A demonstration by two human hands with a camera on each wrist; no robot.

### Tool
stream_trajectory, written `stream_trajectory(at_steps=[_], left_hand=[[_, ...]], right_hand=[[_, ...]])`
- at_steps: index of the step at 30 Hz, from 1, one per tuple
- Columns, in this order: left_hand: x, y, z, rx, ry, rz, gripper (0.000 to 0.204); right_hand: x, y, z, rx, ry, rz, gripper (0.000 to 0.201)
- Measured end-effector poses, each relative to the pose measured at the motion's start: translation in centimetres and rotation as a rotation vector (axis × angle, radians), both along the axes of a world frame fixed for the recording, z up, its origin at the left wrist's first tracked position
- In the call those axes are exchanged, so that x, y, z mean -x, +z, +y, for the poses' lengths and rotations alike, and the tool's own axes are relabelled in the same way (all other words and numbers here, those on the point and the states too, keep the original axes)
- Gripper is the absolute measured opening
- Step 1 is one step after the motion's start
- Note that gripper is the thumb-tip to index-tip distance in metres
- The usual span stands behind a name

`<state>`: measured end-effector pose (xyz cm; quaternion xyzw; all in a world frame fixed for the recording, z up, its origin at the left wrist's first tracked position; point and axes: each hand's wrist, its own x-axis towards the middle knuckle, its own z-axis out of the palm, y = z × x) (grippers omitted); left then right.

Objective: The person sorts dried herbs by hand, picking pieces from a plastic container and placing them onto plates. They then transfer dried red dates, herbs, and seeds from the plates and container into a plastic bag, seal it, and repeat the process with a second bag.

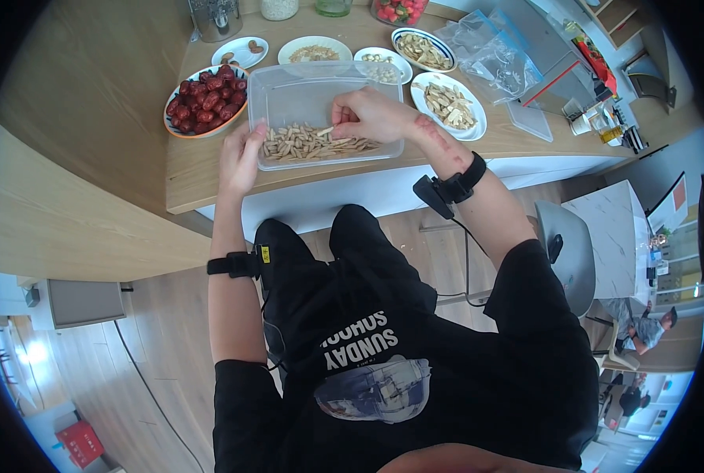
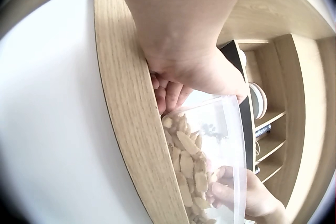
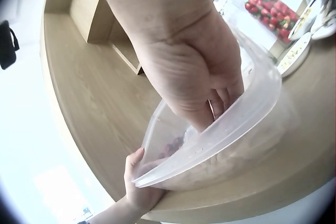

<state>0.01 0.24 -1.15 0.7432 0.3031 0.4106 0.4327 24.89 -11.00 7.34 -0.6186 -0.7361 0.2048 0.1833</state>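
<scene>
A clear plastic container [image 1: 289, 93] stands tilted at the counter's front edge, with many pale tan pieces [image 1: 296, 143] gathered along its near side. My left hand [image 1: 240, 158] grips the container's left end, thumb over the rim; the left wrist view shows the fingers of that left hand [image 2: 184, 71] low by its wall. Inside the container, my right hand [image 1: 371, 114] pinches a pale piece [image 1: 325, 132] between thumb and fingers, just above the others. In the right wrist view, the container's wall partly hides the fingertips of the right hand [image 3: 199, 77].
Left of the container is a bowl of red dates [image 1: 202, 102]. Behind it are a small plate with nuts [image 1: 240, 52] and a dish of pale flakes [image 1: 314, 50]. Plates of pale slices [image 1: 449, 106], plastic bags [image 1: 498, 63] and a flat clear lid [image 1: 530, 121] lie to the right.
</scene>
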Motion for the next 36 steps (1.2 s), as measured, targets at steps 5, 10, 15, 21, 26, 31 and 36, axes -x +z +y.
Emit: stream_trajectory(at_steps=[5,10,15,21,26,31,36], left_hand=[[-0.1,0.1,-0.1,0.006,-0.013,-0.02,0.05],[-0.4,-0.3,-0.1,-0.016,-0.012,-0.099,0.048],[-0.1,-0.1,0.0,0.017,-0.029,-0.047,0.047],[-0.1,-0.1,0.1,-0.008,-0.025,-0.045,0.047],[-0.3,-0.1,0.1,-0.026,-0.024,-0.059,0.049],[-0.1,-0.2,0.1,-0.013,-0.017,-0.032,0.049],[-0.1,-0.3,0.2,-0.007,-0.023,-0.045,0.047]], right_hand=[[-0.1,0.1,-0.1,-0.016,0.004,0.015,0.018],[0.0,0.1,0.0,-0.025,0.01,0.022,0.016],[-0.3,-0.1,0.2,-0.012,0.013,0.028,0.014],[0.0,0.2,0.0,0.05,-0.011,-0.091,0.013],[-0.4,-2.5,0.5,-0.019,0.041,-0.166,0.014],[0.5,-0.8,-0.5,0.04,0.024,-0.222,0.015],[1.1,-1.1,-0.2,0.162,-0.022,-0.262,0.018]])
